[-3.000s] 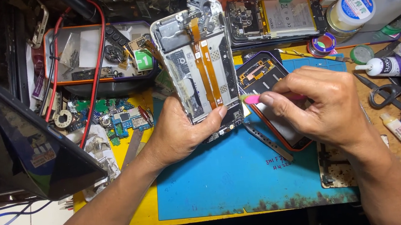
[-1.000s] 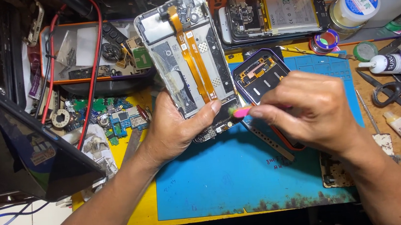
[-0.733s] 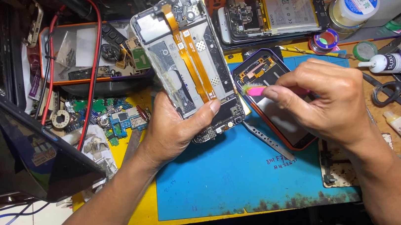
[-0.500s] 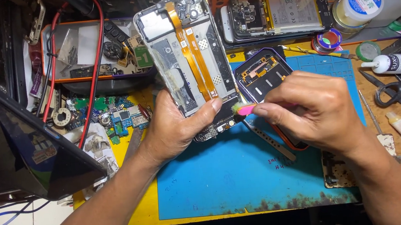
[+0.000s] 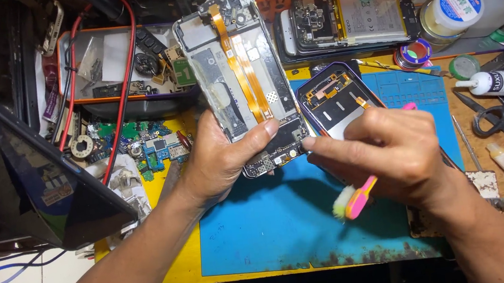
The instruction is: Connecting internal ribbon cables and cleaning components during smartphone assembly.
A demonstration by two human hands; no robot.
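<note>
At frame centre, the left hand [image 5: 220,163] gripped an opened phone frame [image 5: 239,80] with orange flex cables. The right hand [image 5: 396,151] clenched a pink toothbrush [image 5: 357,196], its forefinger touching the frame's lower edge above the blue mat [image 5: 274,233].

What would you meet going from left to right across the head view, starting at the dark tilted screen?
Dark tilted screen → red cable → left hand holding the opened phone → right hand with the pink brush → scissors

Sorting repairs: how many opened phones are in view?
3: opened phone in the left hand; second phone by the orange tray; third phone on the blue mat. Others may be hidden.
</note>
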